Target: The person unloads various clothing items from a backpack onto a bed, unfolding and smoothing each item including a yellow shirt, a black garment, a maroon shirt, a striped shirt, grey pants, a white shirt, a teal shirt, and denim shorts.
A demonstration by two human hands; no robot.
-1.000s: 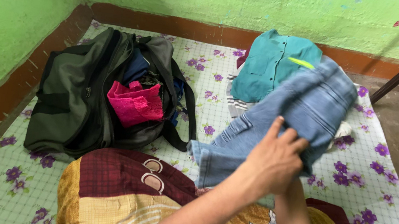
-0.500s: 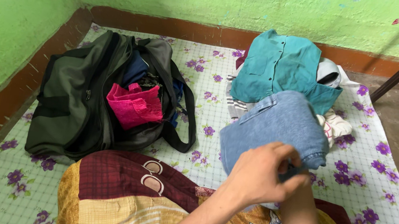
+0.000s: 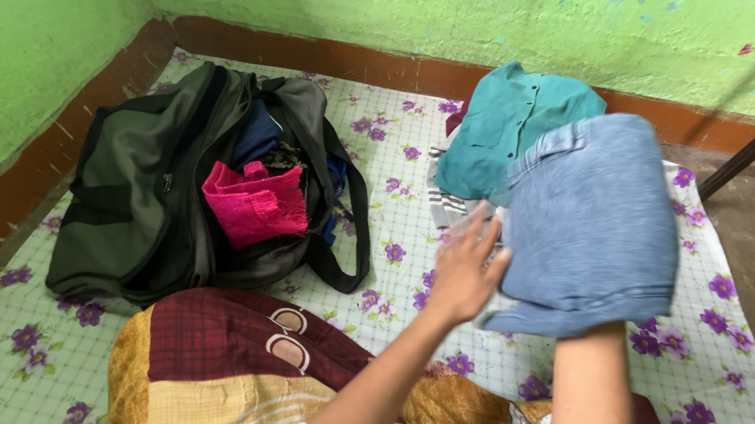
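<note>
the folded jeans (image 3: 592,227) sit up off the mattress (image 3: 404,162) at about 2 o'clock from the middle of the view, draped over the right hand, which is hidden under the denim, so i cannot tell how its fingers are set; only the right forearm shows, rising from 5 o'clock. the left hand (image 3: 466,272) is at the jeans' left edge, palm against the fold, fingers (image 3: 484,237) spread open and flat, pressing rather than gripping. judging by the shape, the jeans are already doubled into a compact square, so the folding looks nearly finished and only the last smoothing seems in hand. behind them at 12 o'clock lies a pile of clothes (image 3: 461,179) not yet folded, with a teal shirt (image 3: 508,127) on top and a striped piece under it. at 9 o'clock a dark duffel bag (image 3: 144,189) lies open, with a pink cloth (image 3: 255,205) and some dark blue garments showing in its mouth; it looks partly filled with room left. a maroon and yellow blanket (image 3: 229,359) covers the near edge at 6 o'clock. the jeans are well apart from the bag and near the pile.
</note>
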